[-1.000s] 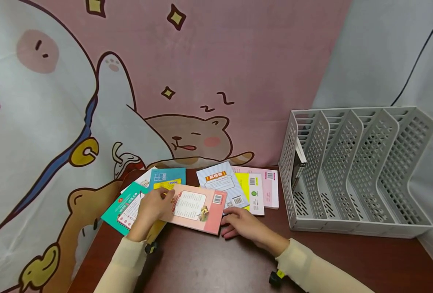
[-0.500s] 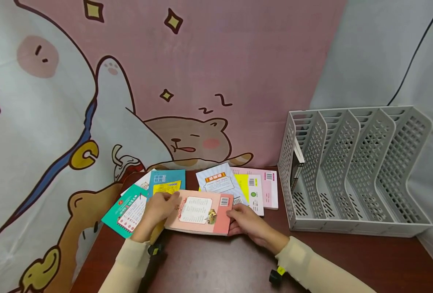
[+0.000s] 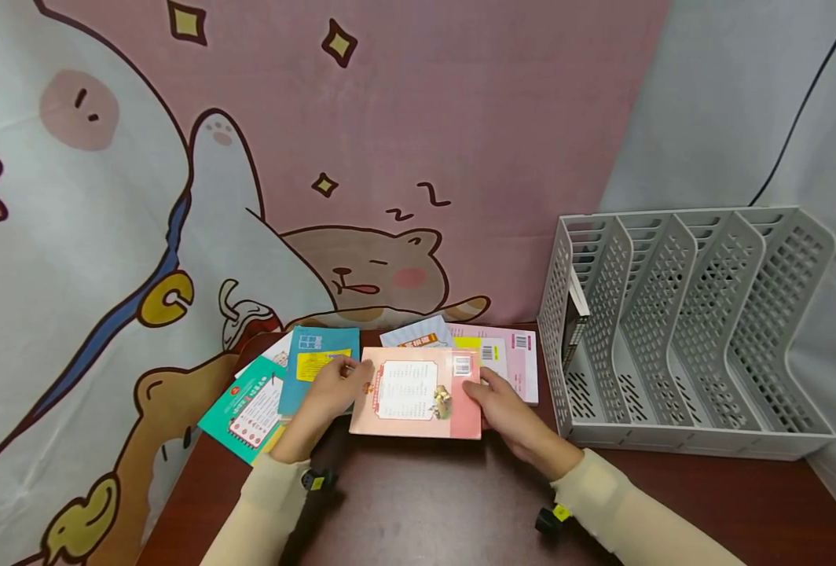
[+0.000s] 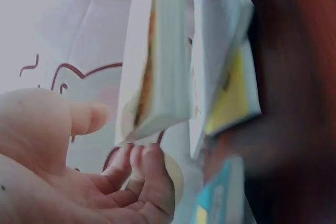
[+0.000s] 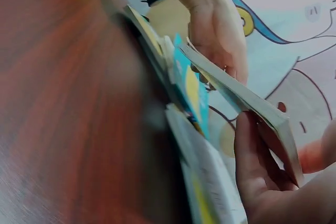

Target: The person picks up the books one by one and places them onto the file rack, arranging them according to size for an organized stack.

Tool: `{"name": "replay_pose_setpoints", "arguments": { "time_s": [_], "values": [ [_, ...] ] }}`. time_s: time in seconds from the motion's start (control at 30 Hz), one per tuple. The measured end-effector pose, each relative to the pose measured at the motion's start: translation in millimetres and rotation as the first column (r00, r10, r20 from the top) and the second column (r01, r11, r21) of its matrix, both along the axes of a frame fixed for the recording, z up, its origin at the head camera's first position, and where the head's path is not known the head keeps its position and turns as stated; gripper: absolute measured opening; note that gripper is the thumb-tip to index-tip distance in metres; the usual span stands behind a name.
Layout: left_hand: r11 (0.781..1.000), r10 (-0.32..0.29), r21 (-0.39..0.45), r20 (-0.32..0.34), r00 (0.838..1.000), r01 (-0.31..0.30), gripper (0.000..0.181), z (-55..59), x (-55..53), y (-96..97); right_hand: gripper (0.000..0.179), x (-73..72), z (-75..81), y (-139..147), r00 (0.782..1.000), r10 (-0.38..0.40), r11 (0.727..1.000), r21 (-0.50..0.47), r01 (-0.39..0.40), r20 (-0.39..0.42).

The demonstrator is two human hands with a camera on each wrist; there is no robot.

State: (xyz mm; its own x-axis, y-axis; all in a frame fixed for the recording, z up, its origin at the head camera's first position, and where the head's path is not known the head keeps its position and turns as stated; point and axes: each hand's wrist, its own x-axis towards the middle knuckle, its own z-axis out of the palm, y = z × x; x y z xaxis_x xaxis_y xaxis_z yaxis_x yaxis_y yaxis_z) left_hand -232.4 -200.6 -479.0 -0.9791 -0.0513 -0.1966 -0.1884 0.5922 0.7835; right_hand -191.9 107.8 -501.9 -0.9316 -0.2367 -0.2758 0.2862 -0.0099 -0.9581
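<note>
A pink paperback book [image 3: 407, 393], back cover with a barcode facing up, is lifted off the dark table. My right hand [image 3: 513, 413] pinches its right end, thumb on the cover and fingers beneath. My left hand [image 3: 329, 401] is at the book's left end. In the left wrist view, the thumb of my left hand [image 4: 121, 182] stands apart from the book [image 4: 163, 61], and the fingertips lie close to its near corner. Whether they touch cannot be told. In the right wrist view the book [image 5: 247, 103] is seen edge-on, with the fingers of my right hand [image 5: 262, 171] around its near end.
On the left lie a blue book [image 3: 322, 346], a green book [image 3: 244, 409] and a white one partly covered. Behind the held book are grey-blue [image 3: 418, 330], yellow-and-white [image 3: 489, 354] and pink [image 3: 524, 369] books. A grey slotted file rack [image 3: 694, 440] holds a book [image 3: 577, 318] in its leftmost slot.
The pink book has moved right and been raised and straightened. My right hand has taken hold of its right end. Both hands have shifted right; more of the blue book shows.
</note>
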Motion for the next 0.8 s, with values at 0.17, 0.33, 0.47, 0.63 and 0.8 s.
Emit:
{"name": "replay_pose_setpoints", "arguments": {
  "time_s": [0.17,0.33,0.47,0.63,0.8],
  "values": [
    [0.992,-0.004,0.127,-0.015,1.000,0.006,0.047,6.7,-1.7,22.3,0.052,-3.5,13.5,11.5,0.997,-0.036,0.999,-0.032,0.033,-0.071],
    [0.968,0.012,0.251,-0.044,0.999,0.000,0.049,5.8,-4.8,50.7,0.050,-3.0,19.7,17.0,0.986,-0.137,0.990,-0.047,0.133,-0.099],
    [0.942,0.049,0.335,-0.057,0.997,-0.027,0.050,7.1,-4.7,68.1,0.055,-0.9,20.9,19.9,0.970,-0.222,0.975,-0.034,0.219,-0.100],
    [0.915,-0.004,0.403,-0.049,0.999,0.023,0.054,11.2,-0.2,85.5,0.050,0.4,18.6,27.9,0.956,-0.269,0.963,-0.038,0.266,-0.121],
    [0.908,-0.047,0.409,-0.117,0.992,0.091,0.052,4.7,4.6,94.7,0.049,2.0,17.0,36.7,0.952,-0.273,0.962,-0.012,0.274,-0.141]
  ]
}}
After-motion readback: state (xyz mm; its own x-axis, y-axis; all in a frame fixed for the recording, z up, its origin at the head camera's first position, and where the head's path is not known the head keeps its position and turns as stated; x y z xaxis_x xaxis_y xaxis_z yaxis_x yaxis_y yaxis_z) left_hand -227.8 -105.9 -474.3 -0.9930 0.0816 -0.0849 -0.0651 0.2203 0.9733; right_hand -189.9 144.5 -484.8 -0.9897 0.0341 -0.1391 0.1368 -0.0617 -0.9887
